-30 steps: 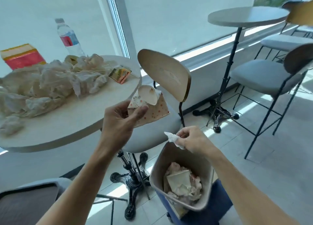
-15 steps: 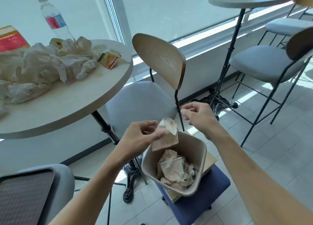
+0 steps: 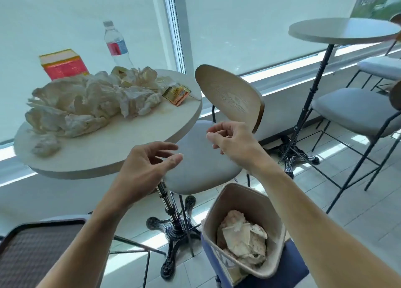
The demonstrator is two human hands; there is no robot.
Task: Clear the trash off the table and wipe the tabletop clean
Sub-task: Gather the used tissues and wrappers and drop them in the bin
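A round pale table (image 3: 121, 148) carries a heap of crumpled white paper (image 3: 86, 103), one stray wad (image 3: 45, 145) near its front edge and a small gold and orange packet (image 3: 176, 93) at the right. A beige trash bin (image 3: 245, 229) stands on a blue stool at the lower right and holds crumpled paper and wrappers. My left hand (image 3: 144, 167) hovers by the table's front edge with relaxed fingers and holds nothing. My right hand (image 3: 231, 139) hangs above the chair seat, loosely curled and empty.
A water bottle (image 3: 116, 43) and a red and yellow box (image 3: 64, 64) stand at the table's back. A grey-seated chair (image 3: 204, 164) with a wooden back sits right of the table. A dark tray (image 3: 36, 250) lies at the lower left. Another table (image 3: 342, 30) and chairs are at the right.
My left hand has let go of the dotted wrapper, which now lies in the bin. Both hands have risen from the bin toward the table, empty.
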